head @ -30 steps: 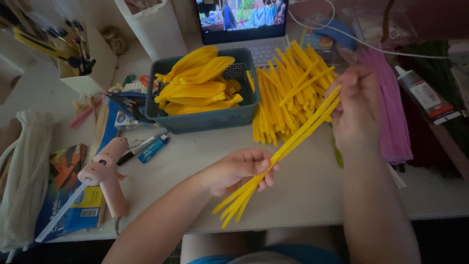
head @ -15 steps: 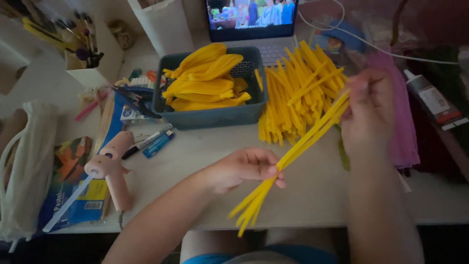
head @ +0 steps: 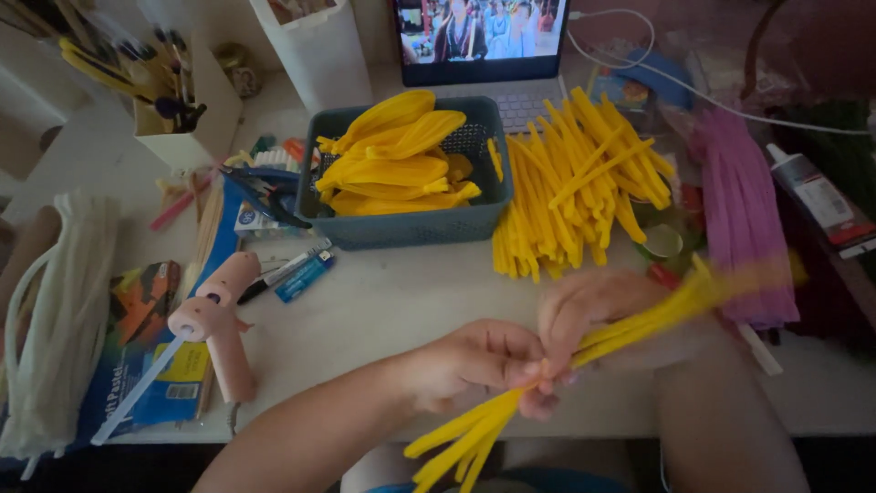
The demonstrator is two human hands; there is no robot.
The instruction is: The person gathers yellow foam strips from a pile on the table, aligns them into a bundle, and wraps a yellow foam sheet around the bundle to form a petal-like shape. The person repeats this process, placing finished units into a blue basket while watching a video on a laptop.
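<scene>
My right hand (head: 593, 315) is a blur in the lower middle of the frame, so I cannot tell how its fingers sit; it is pressed up against my left and the yellow sticks run out from under it. My left hand (head: 484, 365), just left of it, is curled tight, thumb and fingertips pinching the bundle of yellow fuzzy sticks (head: 547, 383) near its middle. That bundle slants: its long axis runs from the bottom centre, where the loose ends fan out and drop past the table (head: 383, 310) edge, up to the right, where the far ends smear into a yellow streak over the pink bundle (head: 744, 219). I cannot count the sticks in my grip. Above my hands, in the upper middle, a heap of yellow sticks (head: 575, 183) lies beside the blue-grey basket (head: 411, 224), which holds yellow petal shapes (head: 392, 160). The laptop (head: 479, 36) at the top is cut off by the frame. At lower left the pink glue gun (head: 214, 319) lies on a blue packet, and white cords (head: 59, 310) run off the left edge. A glue tube (head: 817, 196) lies far right in dim light.
</scene>
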